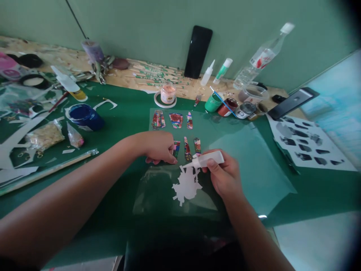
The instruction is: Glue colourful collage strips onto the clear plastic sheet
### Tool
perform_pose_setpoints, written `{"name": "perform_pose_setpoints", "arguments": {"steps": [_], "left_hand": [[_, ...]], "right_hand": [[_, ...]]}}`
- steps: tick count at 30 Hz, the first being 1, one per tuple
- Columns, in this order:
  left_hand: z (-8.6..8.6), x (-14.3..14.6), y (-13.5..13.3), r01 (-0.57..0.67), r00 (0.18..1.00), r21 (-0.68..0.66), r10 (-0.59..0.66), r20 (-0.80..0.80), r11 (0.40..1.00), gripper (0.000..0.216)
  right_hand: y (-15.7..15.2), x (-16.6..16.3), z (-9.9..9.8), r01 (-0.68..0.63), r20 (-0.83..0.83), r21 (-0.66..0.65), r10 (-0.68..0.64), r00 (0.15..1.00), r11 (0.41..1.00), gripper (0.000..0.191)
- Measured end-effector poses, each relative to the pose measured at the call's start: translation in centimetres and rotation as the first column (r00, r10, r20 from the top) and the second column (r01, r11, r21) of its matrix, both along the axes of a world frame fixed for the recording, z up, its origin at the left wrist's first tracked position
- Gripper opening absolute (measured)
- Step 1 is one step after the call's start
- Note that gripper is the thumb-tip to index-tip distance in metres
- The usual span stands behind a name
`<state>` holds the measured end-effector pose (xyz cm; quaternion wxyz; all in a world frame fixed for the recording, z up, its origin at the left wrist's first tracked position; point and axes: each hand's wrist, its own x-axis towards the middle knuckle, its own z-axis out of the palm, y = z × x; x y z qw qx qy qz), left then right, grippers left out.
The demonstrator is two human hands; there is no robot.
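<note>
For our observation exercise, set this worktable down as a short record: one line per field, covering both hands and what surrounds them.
Left hand: index finger extended near the cutout's far edge; contact unclear
Right hand: grips a white squeeze bottle, tilted, nozzle toward the cutout
Cutout: white, irregular outline, on a clear sheet
Patterned pieces: three in the far row; nearer row partly hidden by the left hand
Blue jar: open, left of the sheet
Black phone: leaning against the wall
</note>
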<state>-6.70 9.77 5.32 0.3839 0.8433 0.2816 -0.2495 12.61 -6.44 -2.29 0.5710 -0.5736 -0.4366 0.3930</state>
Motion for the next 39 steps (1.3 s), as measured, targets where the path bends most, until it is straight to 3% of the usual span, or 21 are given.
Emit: {"name": "perform_pose_setpoints", "arguments": {"steps": [7,21,26,39], "left_hand": [[-0.15,-0.06,0.10,-0.007,1.000,-0.019,0.007,-0.005,1.000,0.039],[0.05,0.01,-0.03,0.016,1.000,0.013,-0.016,-0.001,1.000,0.044],[-0.41,0.29,-0.25,0.029,0.999,0.097,-0.027,-0.019,0.995,0.049],[-0.18,0.75,-0.85,-0.049,0.995,0.141,0.060,-0.079,0.989,0.052]], "right_hand": [[0.12,-0.26,0.28,0.024,0.127,-0.066,-0.016,0.992,0.998,0.028],[-0.10,-0.29,0.21,0.049,0.152,-0.068,-0.038,0.988,0.996,0.027],[-0.07,-0.43,0.59,0.043,0.180,-0.048,-0.034,0.983,0.998,0.027],[-0.13,-0.54,0.51,0.026,0.161,-0.024,-0.022,0.987,0.999,0.025]]}}
